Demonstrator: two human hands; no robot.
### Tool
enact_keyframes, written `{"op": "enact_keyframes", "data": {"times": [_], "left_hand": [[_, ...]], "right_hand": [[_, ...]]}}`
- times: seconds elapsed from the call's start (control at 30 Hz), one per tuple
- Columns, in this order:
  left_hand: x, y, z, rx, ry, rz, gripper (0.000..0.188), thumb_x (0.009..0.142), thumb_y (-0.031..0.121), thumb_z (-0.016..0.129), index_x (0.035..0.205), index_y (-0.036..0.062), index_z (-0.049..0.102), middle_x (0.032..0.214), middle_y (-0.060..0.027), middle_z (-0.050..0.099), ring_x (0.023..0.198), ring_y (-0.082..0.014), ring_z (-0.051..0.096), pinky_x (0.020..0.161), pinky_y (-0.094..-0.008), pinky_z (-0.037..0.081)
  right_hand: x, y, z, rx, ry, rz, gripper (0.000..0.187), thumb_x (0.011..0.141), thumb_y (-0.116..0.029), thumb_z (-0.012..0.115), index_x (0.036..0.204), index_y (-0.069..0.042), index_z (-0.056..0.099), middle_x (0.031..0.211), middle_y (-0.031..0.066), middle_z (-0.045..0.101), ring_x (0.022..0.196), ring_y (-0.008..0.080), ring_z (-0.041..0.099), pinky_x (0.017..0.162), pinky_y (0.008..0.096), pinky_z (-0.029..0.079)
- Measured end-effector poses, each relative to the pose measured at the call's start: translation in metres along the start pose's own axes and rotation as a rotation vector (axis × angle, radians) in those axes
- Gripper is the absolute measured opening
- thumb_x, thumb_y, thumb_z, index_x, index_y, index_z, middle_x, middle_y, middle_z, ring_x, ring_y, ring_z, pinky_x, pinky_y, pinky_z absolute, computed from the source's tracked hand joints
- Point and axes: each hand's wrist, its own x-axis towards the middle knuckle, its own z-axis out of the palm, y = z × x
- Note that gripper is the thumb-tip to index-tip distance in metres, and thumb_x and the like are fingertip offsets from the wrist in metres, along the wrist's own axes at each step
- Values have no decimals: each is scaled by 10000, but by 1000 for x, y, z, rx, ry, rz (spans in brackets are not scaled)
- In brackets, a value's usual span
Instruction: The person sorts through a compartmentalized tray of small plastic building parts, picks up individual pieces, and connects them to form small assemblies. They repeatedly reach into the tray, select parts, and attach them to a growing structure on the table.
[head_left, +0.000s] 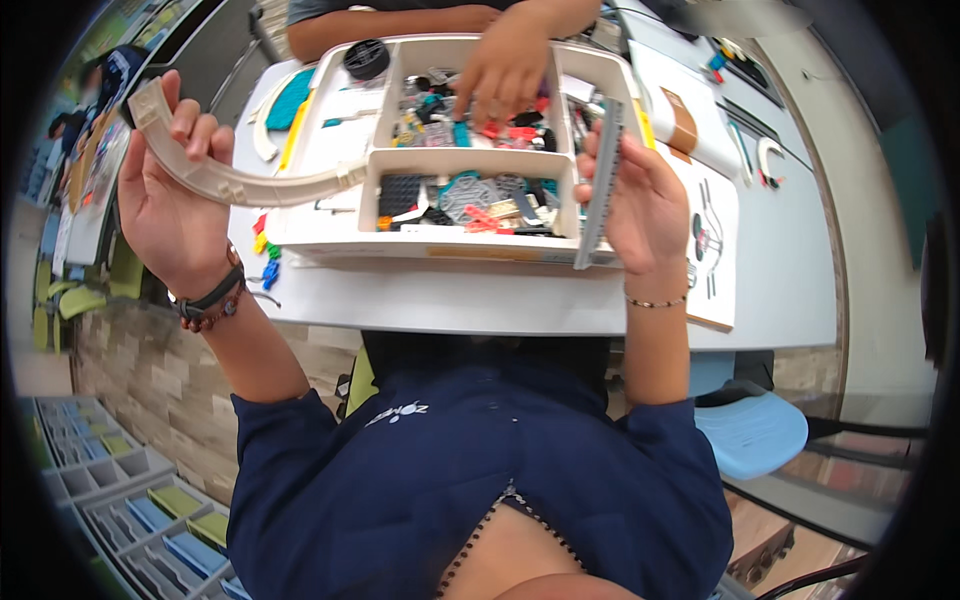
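Note:
My left hand (178, 215), raised at the left of the tray, grips a curved off-white track piece (245, 190) by its upper end. The arc's other end reaches over the tray's near left part. Between the thumb and fingers of my right hand (645, 205) is a long straight grey bar (601, 185), held upright at the tray's right side. Below both hands stands a white sorting tray (340, 236) with several compartments of small building pieces. Grey, black, coral and teal parts (470, 200) fill the near middle compartment.
Across the table, another person's hand (505, 75) reaches into the far middle compartment. A black wheel (366, 60) lies in the tray's far left. Small coloured bricks (268, 262) sit left of the tray, and an open booklet (710, 250) lies right. A blue chair (750, 430) stands near the table edge.

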Motion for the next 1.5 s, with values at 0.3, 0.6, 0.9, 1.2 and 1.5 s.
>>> {"op": "enact_keyframes", "data": {"times": [0.3,0.6,0.9,1.2,1.5], "left_hand": [[-28,83,-64,558,149,85,537,886,213,489,1319,-55,318,1094,-111,502,1056,-224,496,1039,-429,320],[-4,67,-125,1711,-144,-122,324,826,23,592,1139,28,508,1090,-92,588,1083,-191,544,948,-304,391],[17,24,-212,2164,-670,-61,250,754,-85,530,947,75,535,950,-89,584,934,-275,559,826,-346,456],[15,6,-221,2002,-600,-219,394,710,-184,463,1011,57,543,1207,-110,545,1133,-302,499,950,-344,421],[6,-1,-100,1649,-175,85,282,748,-72,522,1016,-1,571,982,-134,591,903,-233,574,846,-312,435]], "right_hand": [[-19,-15,-24,-298,-26,-186,350,908,-126,454,1215,38,416,986,114,551,869,193,584,739,353,550],[-12,-18,-25,-382,22,-259,312,901,-139,474,1144,50,427,921,108,510,777,179,546,671,302,536],[-27,-4,-16,-478,22,-238,316,889,-133,492,1124,62,409,908,99,471,742,159,534,647,290,545],[-20,7,-3,-349,73,-192,307,864,-119,526,1113,30,425,921,88,497,756,166,560,666,291,552],[31,37,39,-303,0,-63,155,888,-118,554,1014,-45,500,983,76,596,917,158,608,729,311,543]]}}
